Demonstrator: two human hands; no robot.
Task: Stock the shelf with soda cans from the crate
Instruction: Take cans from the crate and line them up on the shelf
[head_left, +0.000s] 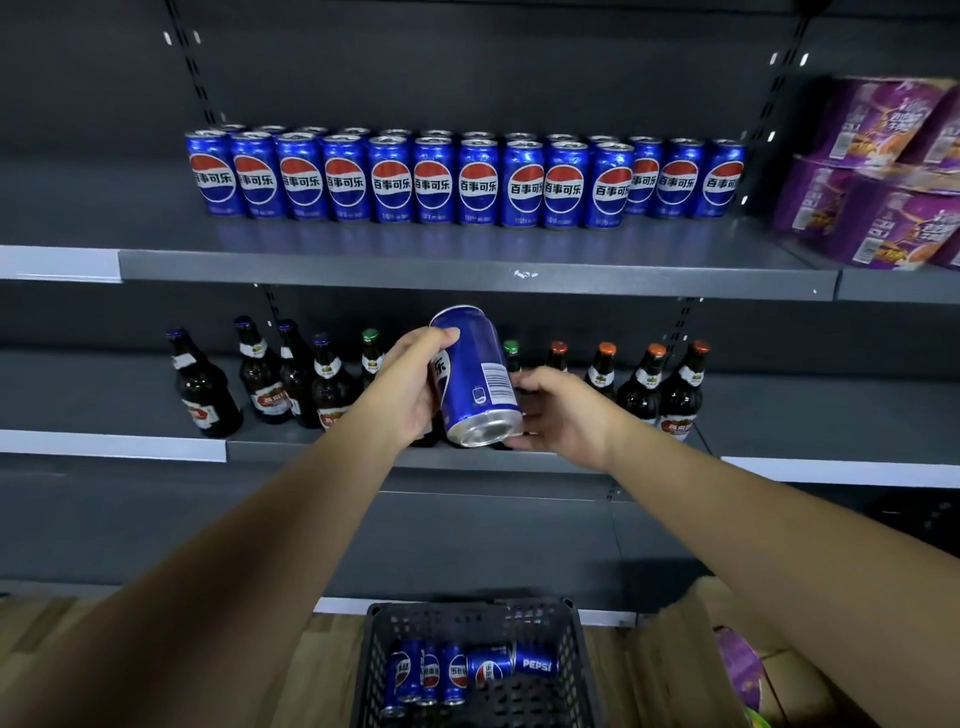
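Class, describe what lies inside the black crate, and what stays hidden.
Several blue Pepsi cans lie on their sides inside the black crate, on its lattice floor. Its near end runs out of frame, so anything there is unseen.

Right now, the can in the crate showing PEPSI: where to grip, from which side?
Grip the PEPSI can round its curved body, from straight above. It lies on its side with the body facing up, and the crate walls close off any sideways approach.
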